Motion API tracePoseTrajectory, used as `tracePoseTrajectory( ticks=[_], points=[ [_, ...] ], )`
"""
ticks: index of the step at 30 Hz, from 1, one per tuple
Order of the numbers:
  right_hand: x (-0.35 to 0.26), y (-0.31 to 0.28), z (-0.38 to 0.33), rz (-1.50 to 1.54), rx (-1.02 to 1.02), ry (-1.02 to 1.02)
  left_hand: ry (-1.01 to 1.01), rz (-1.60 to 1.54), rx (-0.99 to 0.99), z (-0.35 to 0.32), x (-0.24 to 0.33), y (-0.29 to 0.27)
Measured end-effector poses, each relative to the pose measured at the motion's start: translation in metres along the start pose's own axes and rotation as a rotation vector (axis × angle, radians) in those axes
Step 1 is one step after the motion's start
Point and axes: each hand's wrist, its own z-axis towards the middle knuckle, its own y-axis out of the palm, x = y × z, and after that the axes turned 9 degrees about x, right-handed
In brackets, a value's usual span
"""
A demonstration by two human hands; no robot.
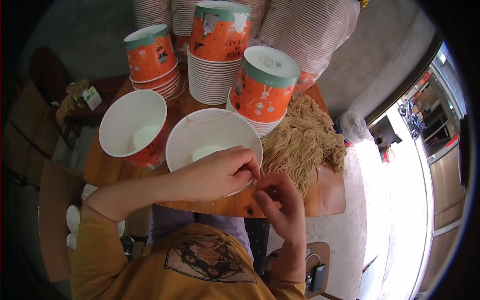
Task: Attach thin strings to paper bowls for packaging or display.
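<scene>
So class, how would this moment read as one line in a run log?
left hand: on bowl rim | right hand: pinching string at rim | string pile: beside bowl

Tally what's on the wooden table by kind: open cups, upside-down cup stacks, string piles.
Open cups: 2, one by the left hand at, one at
Upside-down cup stacks: 3
String piles: 1, near the right hand
Total: 6

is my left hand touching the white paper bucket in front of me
Touching. The head view shows the left hand resting over the near rim of the white paper bucket, its fingers on the edge.
</scene>
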Motion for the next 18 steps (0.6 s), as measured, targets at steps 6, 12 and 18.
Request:
tracePoseTrajectory(
  ticks=[6,12,18],
  points=[
    [-0.021,-0.017,0.023,-0.118,-0.232,-0.174,-0.286,-0.473,-0.128,0.009,-0.007,0.007],
    [-0.029,-0.019,0.038,-0.171,-0.324,-0.252,-0.259,-0.499,-0.117,0.014,-0.007,0.006],
    [-0.022,-0.019,0.056,0.013,-0.374,-0.211,-0.078,-0.232,-0.085,0.013,-0.013,0.004]
  ],
)
